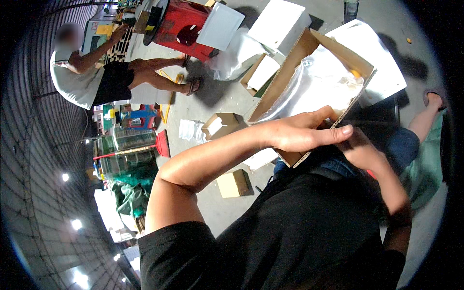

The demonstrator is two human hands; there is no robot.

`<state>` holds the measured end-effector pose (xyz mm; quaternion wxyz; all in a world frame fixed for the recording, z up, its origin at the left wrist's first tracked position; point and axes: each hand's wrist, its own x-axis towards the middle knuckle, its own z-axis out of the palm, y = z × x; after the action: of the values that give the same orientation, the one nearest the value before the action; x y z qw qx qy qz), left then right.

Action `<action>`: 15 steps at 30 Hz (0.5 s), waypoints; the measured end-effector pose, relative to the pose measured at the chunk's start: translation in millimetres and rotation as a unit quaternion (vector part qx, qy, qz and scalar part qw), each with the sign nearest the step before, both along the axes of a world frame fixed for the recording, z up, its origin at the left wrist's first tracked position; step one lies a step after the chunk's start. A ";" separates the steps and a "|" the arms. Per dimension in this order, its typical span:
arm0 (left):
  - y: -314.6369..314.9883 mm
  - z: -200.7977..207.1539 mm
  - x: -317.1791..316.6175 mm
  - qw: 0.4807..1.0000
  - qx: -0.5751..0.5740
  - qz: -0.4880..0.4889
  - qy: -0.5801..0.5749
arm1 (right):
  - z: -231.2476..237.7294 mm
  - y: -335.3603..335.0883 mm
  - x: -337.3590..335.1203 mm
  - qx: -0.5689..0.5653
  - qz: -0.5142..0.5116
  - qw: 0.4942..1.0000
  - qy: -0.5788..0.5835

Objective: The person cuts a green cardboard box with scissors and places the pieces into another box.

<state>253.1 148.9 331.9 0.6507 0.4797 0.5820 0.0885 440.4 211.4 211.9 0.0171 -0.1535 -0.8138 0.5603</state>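
Observation:
An open brown cardboard box point(290, 67) with a clear plastic bag point(314, 84) lining its inside is tilted up in front of me. My left hand point(304, 133) lies flat across the box's near edge, fingers together and pointing right. My right hand point(360, 150) grips the box's near corner from below, partly hidden behind the left hand. Something small and orange point(355, 73) shows inside the bag at the far right of the box.
Small cardboard boxes point(220, 125) point(234, 183) and white sheets point(191, 129) lie on the concrete floor. White flat panels point(280, 21) and a red machine point(181, 24) stand beyond. Another person point(92, 77) sits at the upper left. A foot in a sandal point(432, 99) shows at right.

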 end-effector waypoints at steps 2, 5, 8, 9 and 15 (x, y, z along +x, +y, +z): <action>3.1 6.2 2.0 1.000 0.003 -0.026 0.000 | 10.7 1.0 0.6 0.057 -0.020 0.998 -0.021; 5.8 15.3 7.8 0.993 -0.004 0.036 0.110 | 20.6 6.5 -2.2 0.181 0.059 0.974 -0.121; 6.1 11.0 -10.1 0.996 -0.062 0.069 -0.003 | 5.7 -13.2 -7.7 0.398 -0.066 0.911 0.086; 4.1 9.7 -12.8 0.994 -0.051 0.096 0.005 | 7.5 -13.7 -4.6 0.362 -0.023 0.928 0.084; -7.5 11.5 -22.4 0.975 -0.056 0.202 -0.081 | -2.6 -13.7 12.6 0.268 -0.140 0.951 0.069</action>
<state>230.7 141.4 343.5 0.6900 0.3066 0.6164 0.2234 453.0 197.7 209.3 0.1920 -0.2163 -0.9013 0.3225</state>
